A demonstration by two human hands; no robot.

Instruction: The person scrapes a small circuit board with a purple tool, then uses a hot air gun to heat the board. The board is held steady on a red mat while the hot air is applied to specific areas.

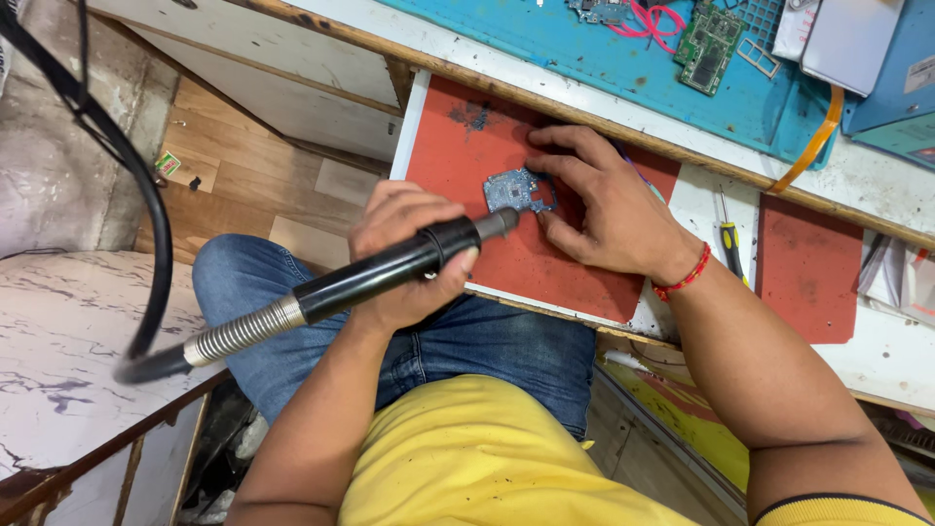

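The left hand grips a black cylindrical hot-air handpiece with a ribbed metal collar and a black hose trailing off to the left. Its metal nozzle tip sits just beside a small blue-grey circuit board. The board lies flat on a worn red rectangular work mat, which rests on a white pull-out shelf. The right hand lies palm down on the mat, fingertips touching the board's right edge; a red thread band circles the wrist. A yellow-handled screwdriver lies on the shelf right of that wrist. On the blue bench mat above sits a green circuit board.
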